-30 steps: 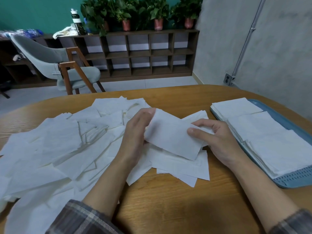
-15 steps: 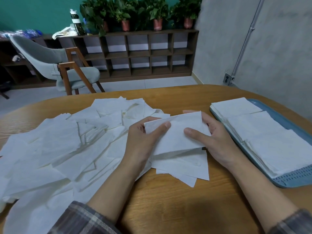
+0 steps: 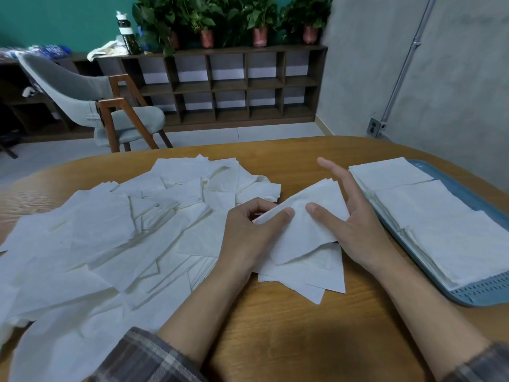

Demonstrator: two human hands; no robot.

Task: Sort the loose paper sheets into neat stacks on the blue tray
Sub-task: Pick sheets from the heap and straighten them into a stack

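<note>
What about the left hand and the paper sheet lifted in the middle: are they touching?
Touching. The head view shows the left hand with its thumb lying flat on the lifted sheet and its fingers curled behind the sheet's near edge.

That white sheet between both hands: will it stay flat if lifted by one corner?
Probably floppy: the thin white paper sheet droops between the left hand and right hand. Likely very light; a push may crumple it rather than slide it.

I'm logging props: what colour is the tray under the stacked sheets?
The perforated plastic tray is muted blue, clearest in the head view.
</note>
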